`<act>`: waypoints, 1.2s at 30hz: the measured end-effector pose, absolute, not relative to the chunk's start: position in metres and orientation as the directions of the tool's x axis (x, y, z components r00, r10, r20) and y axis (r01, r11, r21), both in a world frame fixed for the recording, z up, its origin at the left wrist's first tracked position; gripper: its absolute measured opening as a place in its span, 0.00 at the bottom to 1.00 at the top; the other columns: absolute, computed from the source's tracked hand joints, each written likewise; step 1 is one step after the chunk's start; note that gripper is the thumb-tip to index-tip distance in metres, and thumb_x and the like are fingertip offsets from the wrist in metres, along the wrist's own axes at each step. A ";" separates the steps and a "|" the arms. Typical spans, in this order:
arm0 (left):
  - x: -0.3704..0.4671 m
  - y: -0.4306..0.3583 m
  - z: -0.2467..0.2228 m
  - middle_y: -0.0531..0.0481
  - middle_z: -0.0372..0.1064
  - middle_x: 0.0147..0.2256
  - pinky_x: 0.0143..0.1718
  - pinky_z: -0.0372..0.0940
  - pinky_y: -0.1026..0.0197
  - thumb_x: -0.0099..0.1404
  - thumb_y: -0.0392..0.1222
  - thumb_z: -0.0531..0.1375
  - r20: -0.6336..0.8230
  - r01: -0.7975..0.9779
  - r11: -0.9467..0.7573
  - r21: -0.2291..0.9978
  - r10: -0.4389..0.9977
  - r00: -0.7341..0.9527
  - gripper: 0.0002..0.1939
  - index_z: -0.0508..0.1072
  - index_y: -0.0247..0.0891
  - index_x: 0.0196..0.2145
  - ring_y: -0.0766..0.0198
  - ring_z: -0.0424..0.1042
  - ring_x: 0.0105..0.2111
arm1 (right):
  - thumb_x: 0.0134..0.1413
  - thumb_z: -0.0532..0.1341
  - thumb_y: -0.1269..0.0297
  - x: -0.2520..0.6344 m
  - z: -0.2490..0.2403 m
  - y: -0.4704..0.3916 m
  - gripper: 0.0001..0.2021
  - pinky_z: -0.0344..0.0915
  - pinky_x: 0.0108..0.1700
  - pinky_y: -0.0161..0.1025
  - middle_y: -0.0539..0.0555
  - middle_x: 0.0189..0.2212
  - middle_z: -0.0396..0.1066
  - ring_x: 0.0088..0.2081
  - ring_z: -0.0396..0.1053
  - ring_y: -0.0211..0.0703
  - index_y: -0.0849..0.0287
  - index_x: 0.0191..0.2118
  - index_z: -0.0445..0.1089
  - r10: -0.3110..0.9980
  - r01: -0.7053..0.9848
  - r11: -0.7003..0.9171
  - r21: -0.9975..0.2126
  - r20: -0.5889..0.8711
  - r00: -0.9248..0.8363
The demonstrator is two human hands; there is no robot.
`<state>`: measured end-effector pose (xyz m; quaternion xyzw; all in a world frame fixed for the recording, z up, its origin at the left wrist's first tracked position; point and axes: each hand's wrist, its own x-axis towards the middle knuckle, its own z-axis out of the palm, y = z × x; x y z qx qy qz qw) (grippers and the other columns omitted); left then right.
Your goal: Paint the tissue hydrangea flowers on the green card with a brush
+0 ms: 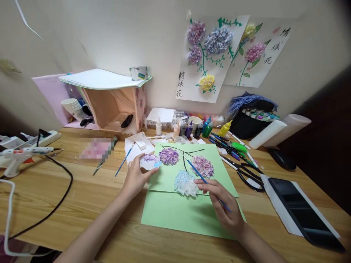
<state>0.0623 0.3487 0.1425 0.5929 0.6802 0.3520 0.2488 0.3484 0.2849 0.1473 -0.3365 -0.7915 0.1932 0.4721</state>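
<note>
My left hand (138,175) grips a small white paint palette (149,162) with purple and light blue paint on it, over the left edge of the green paper (164,210). In my right hand (222,199) is a slim blue paintbrush (196,171), its tip pointing up and left over the paper. Three ruffled paper flowers lie on the sheet: a purple one (169,156), a pinkish-purple one (203,166) and a pale blue and white one (185,183). Right-hand fingers are close by the pale flower; whether they touch it I cannot tell. Dark painted stems (185,151) run between the flowers.
Paint bottles (189,128) line the back. Black-handled scissors (246,175) and a phone (301,208) lie at right. A second brush (125,159) rests at left, near a glue gun (24,157) with its black cable. Flower pictures (211,65) hang on the wall.
</note>
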 end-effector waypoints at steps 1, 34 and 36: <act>0.057 0.349 0.142 0.36 0.66 0.56 0.59 0.56 0.43 0.52 0.55 0.68 0.049 0.674 0.097 0.732 0.980 -0.194 0.39 0.65 0.36 0.57 0.41 0.60 0.59 | 0.65 0.50 0.75 0.347 0.147 0.286 0.19 0.70 0.50 0.37 0.54 0.47 0.74 0.50 0.72 0.41 0.51 0.55 0.67 0.714 0.364 0.700 -0.615 0.620 -0.326; 0.145 0.330 0.169 0.52 0.64 0.25 0.33 0.59 0.60 0.67 0.59 0.49 0.048 0.437 -0.194 0.878 0.945 0.323 0.22 0.66 0.41 0.25 0.59 0.66 0.29 | 0.66 0.53 0.63 0.431 0.168 0.321 0.17 0.63 0.59 0.49 0.58 0.54 0.72 0.56 0.67 0.49 0.54 0.57 0.68 0.980 0.783 0.197 -0.590 0.118 -0.157; 0.138 0.336 0.164 0.52 0.64 0.25 0.33 0.59 0.60 0.66 0.60 0.49 0.095 0.476 -0.212 0.853 0.962 0.258 0.22 0.66 0.42 0.25 0.59 0.65 0.28 | 0.64 0.54 0.67 0.455 0.164 0.338 0.14 0.63 0.58 0.53 0.63 0.51 0.72 0.54 0.68 0.53 0.61 0.50 0.72 0.992 0.818 0.089 -0.569 0.122 -0.023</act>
